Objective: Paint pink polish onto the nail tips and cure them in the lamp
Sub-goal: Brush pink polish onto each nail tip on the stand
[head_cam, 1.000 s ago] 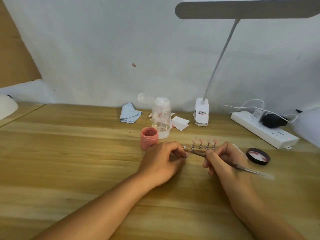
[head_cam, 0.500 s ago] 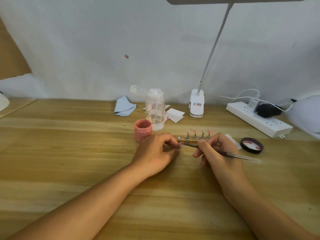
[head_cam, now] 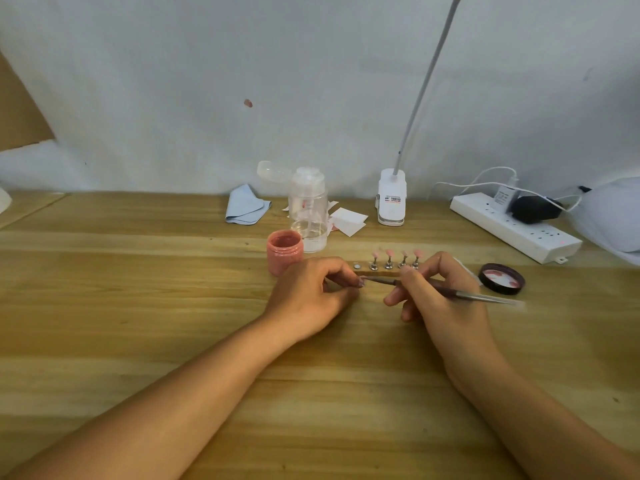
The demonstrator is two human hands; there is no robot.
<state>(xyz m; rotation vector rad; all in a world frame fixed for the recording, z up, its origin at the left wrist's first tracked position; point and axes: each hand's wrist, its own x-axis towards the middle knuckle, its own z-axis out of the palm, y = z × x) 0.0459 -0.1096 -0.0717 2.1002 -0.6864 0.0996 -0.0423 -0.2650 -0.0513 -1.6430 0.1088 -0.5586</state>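
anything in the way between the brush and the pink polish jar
Yes: the left hand lies between the brush in the right hand and the open jar. The brush would likely need to lift over it.

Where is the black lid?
Head view: the black lid lies on the table, right of the right hand, nearer than the white power strip.

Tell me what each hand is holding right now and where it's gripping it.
The right hand holds the brush pen-style, nearer its bristle end. The left hand pinches a small nail tip at its fingertips; where exactly is hidden.
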